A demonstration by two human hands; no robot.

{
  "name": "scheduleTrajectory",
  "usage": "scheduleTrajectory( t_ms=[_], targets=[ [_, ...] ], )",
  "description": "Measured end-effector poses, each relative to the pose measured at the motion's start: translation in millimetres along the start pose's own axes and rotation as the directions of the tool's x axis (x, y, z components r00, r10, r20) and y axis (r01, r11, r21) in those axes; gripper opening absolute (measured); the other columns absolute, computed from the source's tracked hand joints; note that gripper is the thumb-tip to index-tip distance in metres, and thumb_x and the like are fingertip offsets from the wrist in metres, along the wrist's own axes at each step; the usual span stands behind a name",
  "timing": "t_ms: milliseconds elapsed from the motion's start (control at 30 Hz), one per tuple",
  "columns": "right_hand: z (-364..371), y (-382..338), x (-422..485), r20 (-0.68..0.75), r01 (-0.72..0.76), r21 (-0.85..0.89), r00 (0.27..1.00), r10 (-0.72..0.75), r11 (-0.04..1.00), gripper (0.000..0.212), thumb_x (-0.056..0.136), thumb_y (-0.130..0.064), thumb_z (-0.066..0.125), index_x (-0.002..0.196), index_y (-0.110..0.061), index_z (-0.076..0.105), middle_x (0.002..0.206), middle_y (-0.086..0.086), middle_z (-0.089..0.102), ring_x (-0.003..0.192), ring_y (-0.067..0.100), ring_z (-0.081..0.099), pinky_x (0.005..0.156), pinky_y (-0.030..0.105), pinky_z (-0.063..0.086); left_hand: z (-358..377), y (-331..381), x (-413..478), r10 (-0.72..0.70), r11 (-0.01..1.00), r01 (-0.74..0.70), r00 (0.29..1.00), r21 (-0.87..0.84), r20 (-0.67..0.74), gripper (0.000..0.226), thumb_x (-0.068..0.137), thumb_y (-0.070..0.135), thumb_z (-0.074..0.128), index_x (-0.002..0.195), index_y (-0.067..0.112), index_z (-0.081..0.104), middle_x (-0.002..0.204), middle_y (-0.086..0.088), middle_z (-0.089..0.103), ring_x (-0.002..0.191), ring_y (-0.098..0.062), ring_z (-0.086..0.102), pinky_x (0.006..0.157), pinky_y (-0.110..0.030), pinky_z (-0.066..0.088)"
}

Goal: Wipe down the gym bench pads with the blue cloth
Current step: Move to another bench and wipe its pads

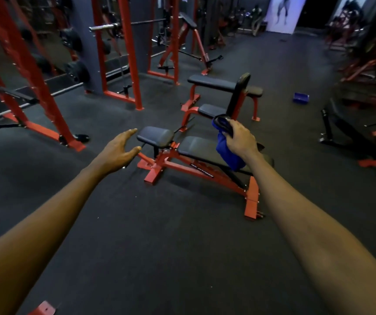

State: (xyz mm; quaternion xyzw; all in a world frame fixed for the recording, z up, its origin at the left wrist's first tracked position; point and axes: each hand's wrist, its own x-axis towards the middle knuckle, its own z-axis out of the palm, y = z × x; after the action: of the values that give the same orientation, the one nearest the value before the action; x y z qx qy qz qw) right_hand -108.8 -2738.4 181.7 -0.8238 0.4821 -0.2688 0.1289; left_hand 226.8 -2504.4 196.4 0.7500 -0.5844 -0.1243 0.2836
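The right hand grips the blue cloth above the bench pad, while the left hand reaches out with fingers spread

A dark rubber floor fills most of the view, and a small blue box lies on it well off to the right. On the left stand red racks with black weight plates hung on pegs, and a barbell with a silver sleeve rests across the uprights further back. At the far end a pale wall poster glows under bluish light, with a dim red machine to its right, too blurred to identify.
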Motion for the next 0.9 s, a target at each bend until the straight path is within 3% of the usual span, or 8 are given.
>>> scheduleTrajectory(
  t_ms=[167, 367, 500, 667, 767, 900],
  targets=[
    [13, 43, 52, -0.041, -0.116, -0.013, 0.992, 0.115, 0.993, 0.048, 0.099, -0.033, 0.057, 0.145, -0.024, 0.047, 0.142, 0.005, 0.058, 0.125, 0.034, 0.057, 0.1, 0.054, 0.049, 29, -1, 109, 0.076, 0.997, -0.077, 0.993, 0.006, 0.085, 0.067, 0.1, 0.028, 0.063, 0.159, 0.014, 0.034, 0.163, -0.009, 0.035, 0.149, -0.025, 0.034, 0.119, -0.033, 0.026],
    [43, 128, 104, -0.068, -0.285, -0.016, 0.957, 0.283, 0.959, 0.048, 0.098, -0.033, 0.056, 0.144, -0.025, 0.048, 0.14, 0.005, 0.059, 0.125, 0.034, 0.058, 0.1, 0.054, 0.049, 97, -7, 231, 0.185, 0.979, -0.203, 0.934, 0.03, 0.306, 0.069, 0.098, 0.028, 0.066, 0.158, 0.011, 0.034, 0.159, -0.012, 0.04, 0.144, -0.03, 0.043, 0.119, -0.042, 0.033],
    [74, 187, 145, -0.074, -0.362, -0.017, 0.93, 0.36, 0.932, 0.048, 0.098, -0.029, 0.059, 0.145, -0.023, 0.049, 0.14, 0.005, 0.06, 0.125, 0.031, 0.058, 0.101, 0.049, 0.049, 151, -9, 315, 0.189, 0.975, -0.217, 0.914, 0.037, 0.36, 0.078, 0.093, 0.046, 0.06, 0.158, 0.013, 0.034, 0.159, -0.013, 0.04, 0.144, -0.031, 0.042, 0.119, -0.044, 0.034],
    [105, 248, 195, -0.017, -0.475, -0.025, 0.88, 0.474, 0.88, 0.049, 0.098, -0.029, 0.059, 0.146, -0.024, 0.048, 0.141, 0.006, 0.059, 0.126, 0.032, 0.058, 0.102, 0.049, 0.049, 208, -1, 406, 0.217, 0.967, -0.253, 0.87, 0.022, 0.444, 0.071, 0.099, 0.03, 0.065, 0.159, 0.011, 0.033, 0.161, -0.014, 0.037, 0.146, -0.03, 0.039, 0.12, -0.04, 0.031],
    [122, 276, 221, 0.017, -0.532, -0.033, 0.846, 0.532, 0.846, 0.05, 0.098, -0.028, 0.058, 0.147, -0.023, 0.047, 0.143, 0.007, 0.058, 0.127, 0.033, 0.057, 0.103, 0.05, 0.048, 240, -2, 453, 0.202, 0.971, -0.239, 0.855, 0.016, 0.477, 0.07, 0.099, 0.028, 0.065, 0.158, 0.01, 0.033, 0.161, -0.014, 0.037, 0.148, -0.029, 0.037, 0.121, -0.039, 0.029],
    [145, 313, 248, 0.052, -0.591, -0.072, 0.802, 0.594, 0.804, 0.051, 0.099, -0.027, 0.059, 0.149, -0.023, 0.046, 0.145, 0.007, 0.056, 0.128, 0.034, 0.056, 0.103, 0.05, 0.047, 289, -13, 515, 0.183, 0.963, -0.264, 0.774, 0.046, 0.606, 0.075, 0.097, 0.037, 0.065, 0.158, 0.007, 0.032, 0.162, -0.018, 0.034, 0.15, -0.032, 0.033, 0.124, -0.039, 0.026]
  ],
)
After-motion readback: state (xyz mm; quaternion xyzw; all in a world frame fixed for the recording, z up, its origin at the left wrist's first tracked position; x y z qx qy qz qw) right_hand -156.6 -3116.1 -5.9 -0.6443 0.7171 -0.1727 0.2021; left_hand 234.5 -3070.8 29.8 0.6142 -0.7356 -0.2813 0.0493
